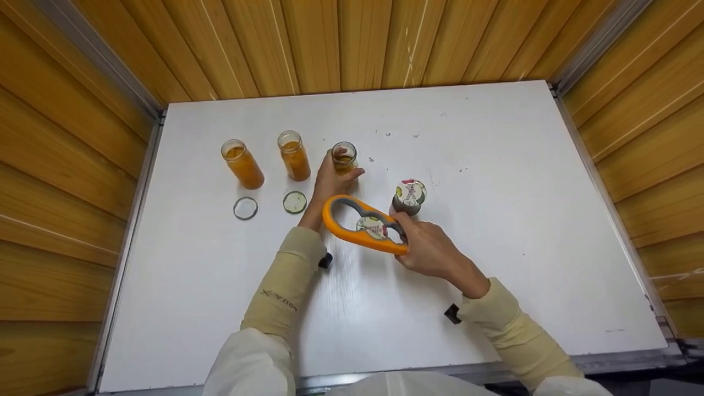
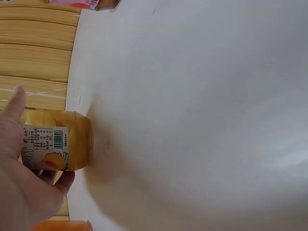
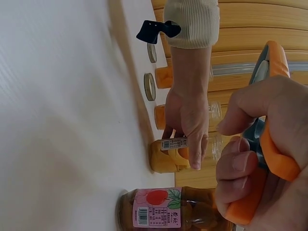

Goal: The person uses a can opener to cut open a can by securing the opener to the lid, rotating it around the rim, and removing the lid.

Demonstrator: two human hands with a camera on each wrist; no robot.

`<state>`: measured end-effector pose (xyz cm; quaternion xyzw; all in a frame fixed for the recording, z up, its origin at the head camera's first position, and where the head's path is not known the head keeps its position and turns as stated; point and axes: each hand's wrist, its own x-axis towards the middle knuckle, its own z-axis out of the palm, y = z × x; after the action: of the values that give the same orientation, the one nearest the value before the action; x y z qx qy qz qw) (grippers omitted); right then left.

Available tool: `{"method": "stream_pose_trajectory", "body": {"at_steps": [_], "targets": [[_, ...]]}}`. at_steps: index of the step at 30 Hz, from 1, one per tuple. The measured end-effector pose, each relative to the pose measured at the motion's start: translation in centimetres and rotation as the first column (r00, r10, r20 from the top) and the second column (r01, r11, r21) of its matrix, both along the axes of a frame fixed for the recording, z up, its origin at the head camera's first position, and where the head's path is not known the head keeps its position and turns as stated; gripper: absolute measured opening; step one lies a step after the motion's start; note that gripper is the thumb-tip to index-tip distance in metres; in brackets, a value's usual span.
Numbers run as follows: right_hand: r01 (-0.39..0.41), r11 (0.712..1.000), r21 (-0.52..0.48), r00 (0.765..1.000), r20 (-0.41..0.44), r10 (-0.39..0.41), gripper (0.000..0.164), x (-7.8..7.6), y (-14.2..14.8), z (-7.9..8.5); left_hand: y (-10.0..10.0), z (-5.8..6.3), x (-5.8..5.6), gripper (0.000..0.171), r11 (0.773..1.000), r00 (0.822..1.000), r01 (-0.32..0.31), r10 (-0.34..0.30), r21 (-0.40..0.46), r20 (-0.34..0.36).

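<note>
My left hand [image 1: 331, 179] grips an open glass jar [image 2: 79, 139] of yellow fruit with a paper label, standing on the white table. In my right hand [image 1: 432, 248] is an orange and grey jar opener [image 1: 344, 234], held by its handle end above the table. A printed lid [image 1: 371, 226] shows inside the opener's frame; whether it is caught there or lies below, I cannot tell. Just beyond the right hand stands a capped jar [image 1: 410, 195] with a pink label, seen side-on in the right wrist view.
Two open jars of orange contents, a nearer one [image 1: 295, 159] and a leftmost one [image 1: 245, 168], stand left of the left hand. Before them lie two loose lids, one greenish [image 1: 295, 202] and one pale [image 1: 245, 208]. Wood-patterned walls [image 1: 363, 44] border the table.
</note>
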<state>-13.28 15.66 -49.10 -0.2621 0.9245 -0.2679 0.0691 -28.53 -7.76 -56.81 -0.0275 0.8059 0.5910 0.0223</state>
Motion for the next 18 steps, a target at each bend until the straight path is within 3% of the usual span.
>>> {"method": "stream_pose_trajectory", "body": {"at_steps": [5, 12, 18], "targets": [[-0.005, 1.000, 0.005, 1.000, -0.025, 0.005, 0.065, 0.2, 0.3, 0.1, 0.5, 0.2, -0.7, 0.067, 0.999, 0.999, -0.048, 0.048, -0.024, 0.014], [-0.005, 1.000, -0.018, 1.000, -0.024, 0.004, 0.061, 0.3, 0.5, 0.3, 1.1, 0.2, -1.8, 0.075, 0.987, 0.994, -0.102, 0.097, -0.120, -0.050], [-0.005, 1.000, 0.000, 1.000, -0.014, 0.005, 0.061, 0.4, 0.3, 0.6, 1.7, 0.1, -2.3, 0.080, 0.977, 0.988, -0.149, 0.141, -0.156, -0.055]]}}
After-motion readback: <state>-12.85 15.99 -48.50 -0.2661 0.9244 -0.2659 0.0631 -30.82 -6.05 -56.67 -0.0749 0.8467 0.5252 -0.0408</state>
